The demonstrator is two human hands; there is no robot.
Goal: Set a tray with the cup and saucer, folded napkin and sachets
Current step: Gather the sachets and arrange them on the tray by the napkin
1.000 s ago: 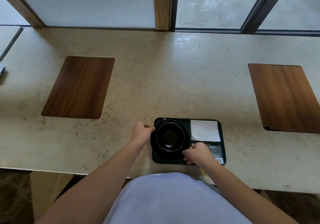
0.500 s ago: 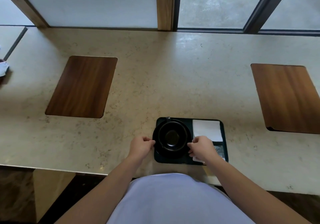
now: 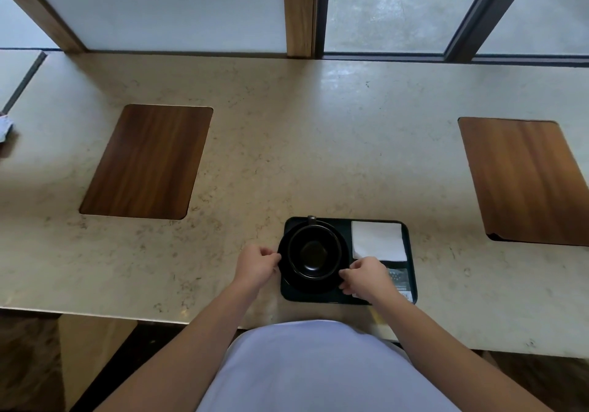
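A dark rectangular tray (image 3: 411,284) lies on the stone counter near its front edge. On its left half stands a black cup (image 3: 314,254) on a black saucer (image 3: 306,286), handle pointing away from me. A folded white napkin (image 3: 378,240) lies on the tray's far right, and dark sachets (image 3: 400,281) lie below it, partly hidden by my right hand. My left hand (image 3: 256,263) pinches the saucer's left rim. My right hand (image 3: 366,277) pinches the saucer's right rim.
Two wooden inlays sit in the counter, one at the left (image 3: 146,161) and one at the right (image 3: 526,179). A window frame (image 3: 299,10) runs along the far edge. Something pale (image 3: 4,128) lies at the far left.
My right hand moved from the tray's front edge up to the saucer's right rim. My left hand slid down the saucer's left rim toward me. The camera shifted slightly.
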